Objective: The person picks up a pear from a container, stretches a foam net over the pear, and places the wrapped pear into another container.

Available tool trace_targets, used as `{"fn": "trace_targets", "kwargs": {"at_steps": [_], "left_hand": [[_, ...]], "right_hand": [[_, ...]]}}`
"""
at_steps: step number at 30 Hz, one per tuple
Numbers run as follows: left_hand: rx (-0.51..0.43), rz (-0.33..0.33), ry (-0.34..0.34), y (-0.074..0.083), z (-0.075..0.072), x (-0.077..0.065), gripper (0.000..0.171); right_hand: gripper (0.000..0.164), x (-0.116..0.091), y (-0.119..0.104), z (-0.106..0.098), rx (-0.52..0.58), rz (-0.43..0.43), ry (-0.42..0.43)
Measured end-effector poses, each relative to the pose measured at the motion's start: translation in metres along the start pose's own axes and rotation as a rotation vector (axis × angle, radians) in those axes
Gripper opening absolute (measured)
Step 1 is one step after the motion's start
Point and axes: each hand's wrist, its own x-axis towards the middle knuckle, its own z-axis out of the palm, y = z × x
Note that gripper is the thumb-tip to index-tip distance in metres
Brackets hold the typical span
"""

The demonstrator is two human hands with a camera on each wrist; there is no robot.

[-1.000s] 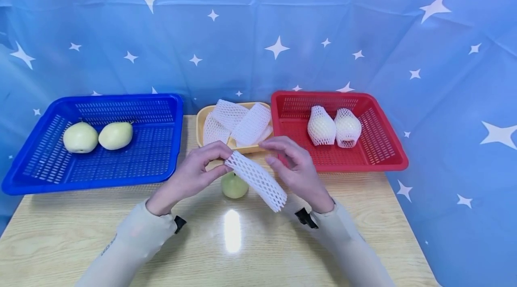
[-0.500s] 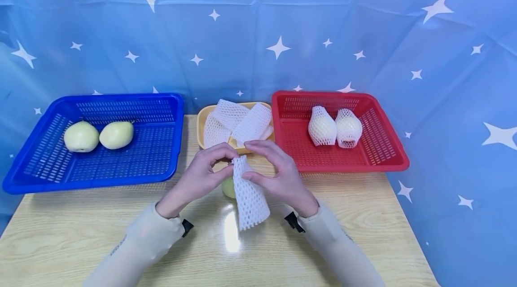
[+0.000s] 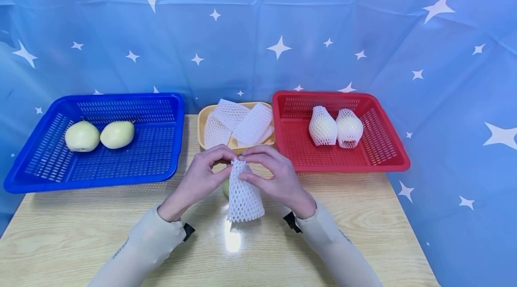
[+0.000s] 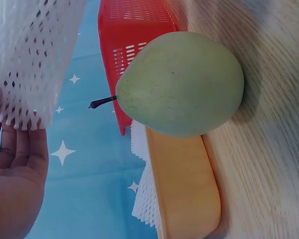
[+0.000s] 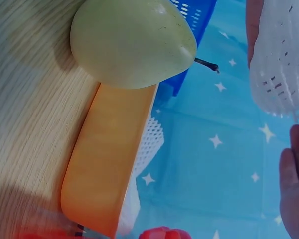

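Observation:
A white foam fruit net [image 3: 245, 201] hangs between the two hands over the middle of the table. My left hand [image 3: 202, 178] pinches its upper left edge between thumb and fingers. On the other side my right hand [image 3: 282, 179] holds the same upper end, thumb against the net's near face. Just behind the net a pale green pear [image 4: 182, 84] stands upright on the table, stem up, mostly covered by the net in the head view. Both wrist views show the pear whole or nearly so, apart from the net and the hands.
A blue basket [image 3: 180, 139] at left holds two bare pears [image 3: 99, 136]. At right, a red basket [image 3: 295, 154] holds two net-wrapped pears [image 3: 335, 128]. Between them a yellow tray [image 3: 200, 132] contains several foam nets [image 3: 242, 121]. A star-patterned blue cloth [image 3: 258, 22] hangs behind.
The net has swung from slanting rightward to hanging down toward me, in front of the pear. My right hand has moved left and taken hold of its upper end beside the left hand.

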Motion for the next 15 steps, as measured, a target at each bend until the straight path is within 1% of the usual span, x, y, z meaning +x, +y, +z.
{"fn": "trace_targets", "kwargs": {"at_steps": [3, 5, 7, 10, 13, 15], "left_hand": [[-0.007, -0.013, 0.005, -0.0008, 0.0002, -0.0009, 0.016], [-0.017, -0.03, 0.013, -0.0015, 0.0003, -0.0018, 0.016], [-0.039, -0.067, 0.021, -0.0017, 0.0001, -0.0028, 0.015], [-0.067, -0.145, 0.037, -0.0024, -0.0002, -0.0044, 0.013], [-0.098, -0.223, 0.058, -0.0036, -0.0009, -0.0057, 0.01], [-0.118, -0.254, 0.073, -0.0046, -0.0018, -0.007, 0.009]], "right_hand": [[0.023, -0.0009, 0.0001, 0.0003, -0.001, -0.03, 0.022], [0.023, -0.0014, 0.0, 0.0001, 0.006, -0.059, 0.035], [0.025, -0.0017, -0.0003, -0.0003, 0.024, -0.078, 0.049], [0.026, -0.0023, -0.0018, -0.002, 0.046, -0.086, 0.067], [0.025, -0.0036, -0.0031, -0.0034, 0.066, -0.082, 0.063], [0.023, -0.0044, -0.0037, -0.0034, 0.078, -0.081, 0.055]]}}
